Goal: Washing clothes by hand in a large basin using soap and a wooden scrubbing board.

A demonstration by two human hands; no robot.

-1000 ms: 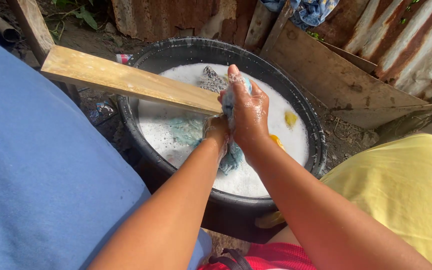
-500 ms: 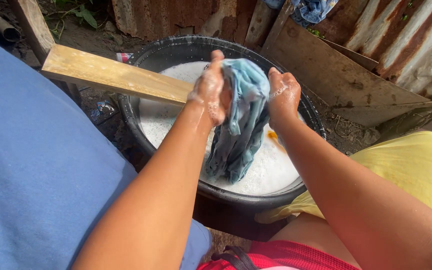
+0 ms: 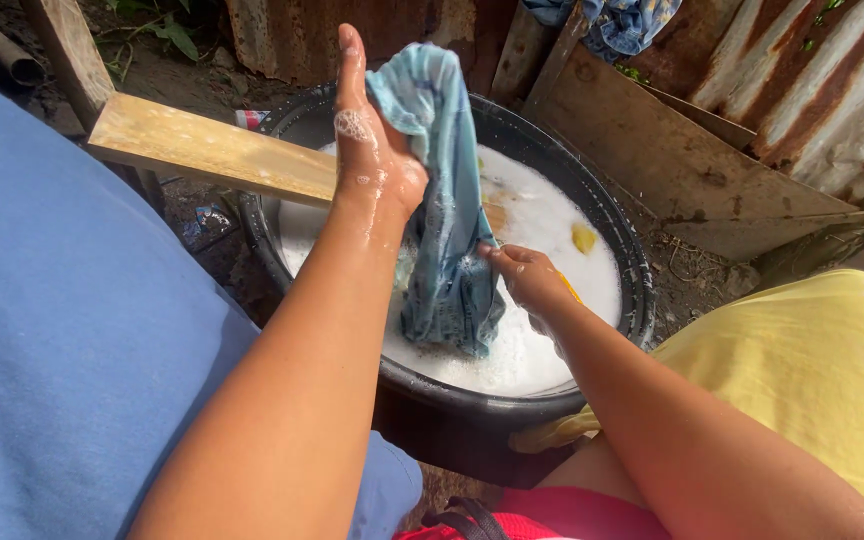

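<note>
Since half a second ago the left hand [image 3: 372, 150] has risen toward the upper middle of the frame, lifting the top of the wet blue-green cloth [image 3: 447, 210] higher, while the right hand [image 3: 527, 278] has dropped from level with the left to the centre of the frame, where it now pinches the cloth's lower part. The left hand's fingers are stretched upward with suds on the wrist, and the cloth's top is draped over and gripped at the palm side; how the hidden fingers close cannot be told.

The cloth hangs above the black plastic tub [image 3: 612, 235] of foamy white water [image 3: 542, 225]. Its long axis runs nearly vertical, top end pointing at the upper edge of the frame, bottom hem dangling just above the suds.

A wooden plank [image 3: 202, 150] slants from the left of the frame across the tub's rim, its far end hidden behind the left forearm and cloth. A yellow item [image 3: 583, 237] floats in the foam right of centre. Rusty corrugated sheeting [image 3: 822, 80] and a leaning board [image 3: 672, 160] stand behind the tub at upper right.
</note>
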